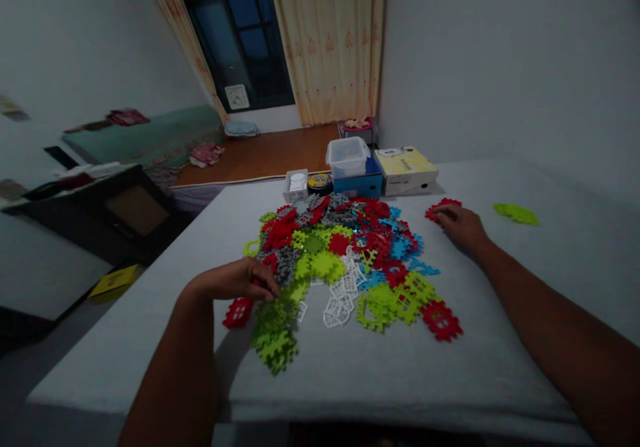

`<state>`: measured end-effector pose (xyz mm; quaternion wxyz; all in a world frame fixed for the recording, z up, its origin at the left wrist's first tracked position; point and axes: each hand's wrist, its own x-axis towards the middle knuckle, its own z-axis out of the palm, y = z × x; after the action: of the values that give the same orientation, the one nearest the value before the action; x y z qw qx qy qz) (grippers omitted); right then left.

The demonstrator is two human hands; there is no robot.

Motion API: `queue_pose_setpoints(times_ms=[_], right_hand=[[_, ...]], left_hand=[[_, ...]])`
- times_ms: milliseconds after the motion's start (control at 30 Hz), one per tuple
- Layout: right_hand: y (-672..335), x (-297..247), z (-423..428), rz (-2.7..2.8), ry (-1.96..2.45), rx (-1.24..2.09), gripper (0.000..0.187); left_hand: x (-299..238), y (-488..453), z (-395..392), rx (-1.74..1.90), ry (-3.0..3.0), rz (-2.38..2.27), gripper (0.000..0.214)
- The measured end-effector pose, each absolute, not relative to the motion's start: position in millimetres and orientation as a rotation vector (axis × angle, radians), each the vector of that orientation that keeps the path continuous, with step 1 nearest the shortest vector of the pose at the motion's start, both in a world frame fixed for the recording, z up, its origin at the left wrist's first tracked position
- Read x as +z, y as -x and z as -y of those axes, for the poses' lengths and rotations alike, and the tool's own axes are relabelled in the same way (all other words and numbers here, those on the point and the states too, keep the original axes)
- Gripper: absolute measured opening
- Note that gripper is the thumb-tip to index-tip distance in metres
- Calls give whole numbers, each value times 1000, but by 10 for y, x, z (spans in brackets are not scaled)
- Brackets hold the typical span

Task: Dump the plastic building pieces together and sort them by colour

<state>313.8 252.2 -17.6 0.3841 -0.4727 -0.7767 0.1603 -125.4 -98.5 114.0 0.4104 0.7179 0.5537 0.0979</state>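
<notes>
A heap of flat plastic interlocking tiles (345, 253), red, green, blue, grey and white, lies in the middle of a white table (500, 340). My left hand (240, 279) hangs at the heap's left edge, fingers curled together over a red tile there. A red window-shaped tile (238, 312) lies just below it. My right hand (461, 225) rests at the far right of the heap with its fingers on a small stack of red tiles (440, 208). A green tile group (516, 213) lies apart, further right.
At the table's far edge stand a clear plastic tub (348, 156) on a blue box (361, 183), a yellow-and-white box (405, 168), a small white box (296, 184) and a round tin (320, 181). A dark desk (115, 213) stands left; a bed, curtains and a window are behind.
</notes>
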Motion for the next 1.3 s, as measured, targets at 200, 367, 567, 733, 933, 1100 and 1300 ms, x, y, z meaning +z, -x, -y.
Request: queue_pose_setpoints(times_ms=[200, 367, 567, 733, 933, 1100, 1300], right_hand=[[-3085, -185, -2517, 1995, 1205, 448, 33], [-3101, -184, -2536, 1971, 1159, 381, 31], [-3288, -144, -2672, 1748, 1264, 303, 31], [-3235, -93, -2640, 1853, 1229, 253, 28], [-2776, 166, -2192, 2241, 776, 609, 30], [-2451, 209, -1799, 2438, 631, 464, 53], [-2285, 130, -1633, 2516, 732, 459, 72]], left_hand=[[1061, 1039, 626, 450, -1932, -1805, 29], [772, 910, 127, 414, -2221, -2145, 39], [592, 979, 10, 564, -2249, -2149, 37], [835, 1099, 279, 789, -1976, -1976, 53], [972, 1248, 611, 316, -1831, -1598, 38], [986, 1233, 684, 211, -1803, -1547, 33], [908, 1248, 664, 209, -1796, -1538, 36]])
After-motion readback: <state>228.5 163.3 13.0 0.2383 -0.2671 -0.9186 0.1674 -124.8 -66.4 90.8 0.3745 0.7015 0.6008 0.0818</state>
